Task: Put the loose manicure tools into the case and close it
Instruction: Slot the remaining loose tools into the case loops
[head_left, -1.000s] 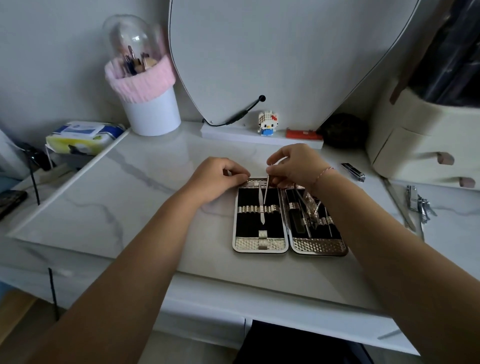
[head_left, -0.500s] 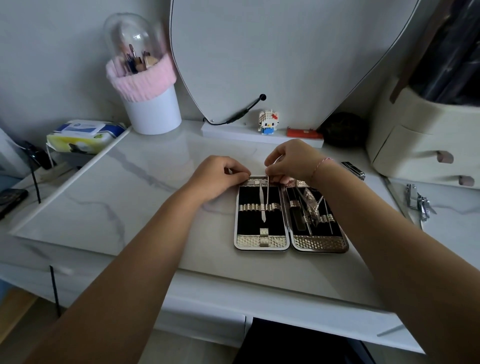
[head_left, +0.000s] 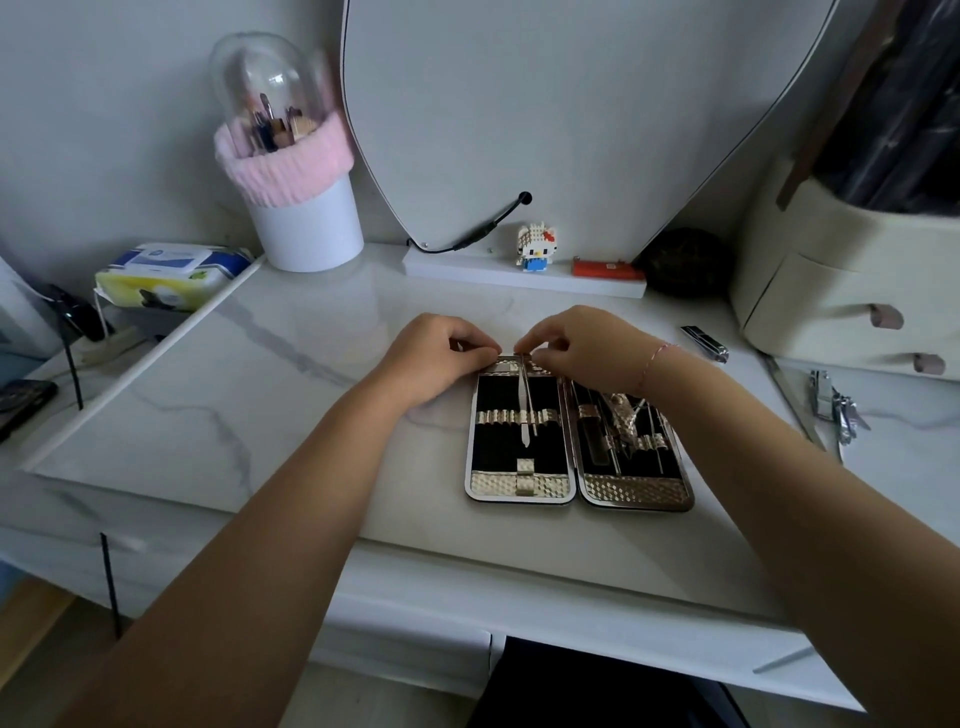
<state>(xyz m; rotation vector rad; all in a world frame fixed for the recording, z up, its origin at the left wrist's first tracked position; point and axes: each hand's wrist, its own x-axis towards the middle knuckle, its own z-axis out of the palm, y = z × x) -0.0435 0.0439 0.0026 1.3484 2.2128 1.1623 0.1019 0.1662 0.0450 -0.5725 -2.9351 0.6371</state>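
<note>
Head view, open case (head_left: 522, 488), left hand (head_left: 436, 353) fingers gripping its top rim, right hand (head_left: 582, 343) fingers pinching slim tool (head_left: 525, 410)

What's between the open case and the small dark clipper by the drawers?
Head view: the wrist of the right hand, with a bracelet, crosses between case and clipper; that hand pinches a tool. Otherwise bare tabletop.

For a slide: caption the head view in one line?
Left hand holds the open manicure case while right hand pinches a slim tool in its left half; clippers lie loose.
</note>
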